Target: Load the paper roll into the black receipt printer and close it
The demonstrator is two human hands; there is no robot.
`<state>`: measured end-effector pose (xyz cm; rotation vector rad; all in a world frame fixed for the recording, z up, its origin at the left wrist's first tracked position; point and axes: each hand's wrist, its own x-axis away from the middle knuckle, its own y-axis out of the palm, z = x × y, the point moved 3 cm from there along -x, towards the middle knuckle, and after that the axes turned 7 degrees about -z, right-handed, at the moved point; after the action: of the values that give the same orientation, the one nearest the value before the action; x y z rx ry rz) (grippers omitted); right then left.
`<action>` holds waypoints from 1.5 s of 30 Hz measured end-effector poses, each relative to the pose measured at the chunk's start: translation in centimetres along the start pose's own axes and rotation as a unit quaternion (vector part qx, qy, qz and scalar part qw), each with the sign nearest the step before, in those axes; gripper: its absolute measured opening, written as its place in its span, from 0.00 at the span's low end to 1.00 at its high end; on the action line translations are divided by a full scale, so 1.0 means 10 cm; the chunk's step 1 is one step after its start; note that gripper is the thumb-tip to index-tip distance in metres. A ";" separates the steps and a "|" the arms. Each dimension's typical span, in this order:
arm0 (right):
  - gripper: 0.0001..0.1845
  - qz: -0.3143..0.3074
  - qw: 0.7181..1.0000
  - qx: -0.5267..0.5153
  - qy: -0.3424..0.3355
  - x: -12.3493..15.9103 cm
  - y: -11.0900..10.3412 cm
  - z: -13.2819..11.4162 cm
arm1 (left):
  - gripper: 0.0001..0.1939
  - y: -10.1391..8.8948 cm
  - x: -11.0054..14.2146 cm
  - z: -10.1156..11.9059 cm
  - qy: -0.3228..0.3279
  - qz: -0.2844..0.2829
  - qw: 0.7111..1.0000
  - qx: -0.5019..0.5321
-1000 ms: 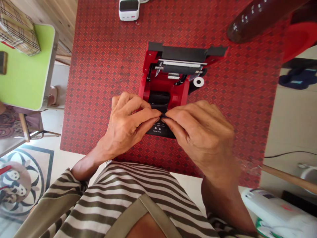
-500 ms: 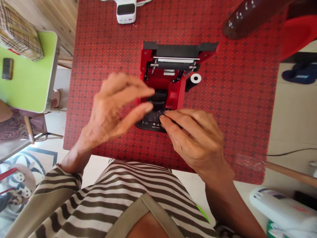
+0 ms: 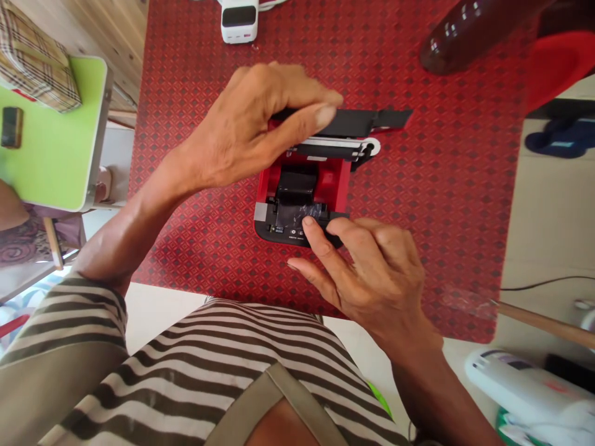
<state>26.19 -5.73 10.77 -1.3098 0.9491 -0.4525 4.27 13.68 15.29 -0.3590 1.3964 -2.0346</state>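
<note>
A small red and black label printer (image 3: 338, 186) sits on the table with its lid (image 3: 356, 124) raised and leaning forward over the body. My left hand (image 3: 251, 124) is at the lid's left part, thumb in front and fingers behind, closed on it. Inside the body lies a black ribbon roll (image 3: 297, 181), from which a shiny black film (image 3: 289, 217) runs over the front edge. My right hand (image 3: 376, 272) has its fingers apart, the index fingertip resting on the film and another finger at the printer's front right corner. Behind the printer a white-ended roll (image 3: 372, 146) partly shows.
The table (image 3: 455, 204) has a red patterned cover. A white charger block (image 3: 239, 21) with cables lies at the back, a dark bottle (image 3: 446, 49) at the back right. Leftward stands a green table (image 3: 60, 155) with a checked bag (image 3: 39, 62) and a phone (image 3: 12, 127).
My left hand has moved up and away to the lid, which has tilted forward and down. My right hand's pinch has spread, its index finger now lying on the film.
</note>
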 end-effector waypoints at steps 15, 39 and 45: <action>0.25 -0.024 1.000 -0.006 0.000 -0.06 -0.07 -0.03 | 0.40 0.54 0.80 0.34 -0.051 -0.037 0.995 0.072; 0.23 0.010 0.997 -0.072 0.009 -0.09 -0.17 0.09 | 0.42 0.61 0.78 0.34 -0.105 0.009 0.986 0.131; 0.35 0.126 0.969 -0.180 0.112 0.04 -0.16 0.34 | 0.50 0.73 1.08 0.21 -0.043 0.129 0.947 0.292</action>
<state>29.50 -4.33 12.05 -1.4558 1.4193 -0.2378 -0.26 3.57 8.15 -0.0017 0.6887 -2.0643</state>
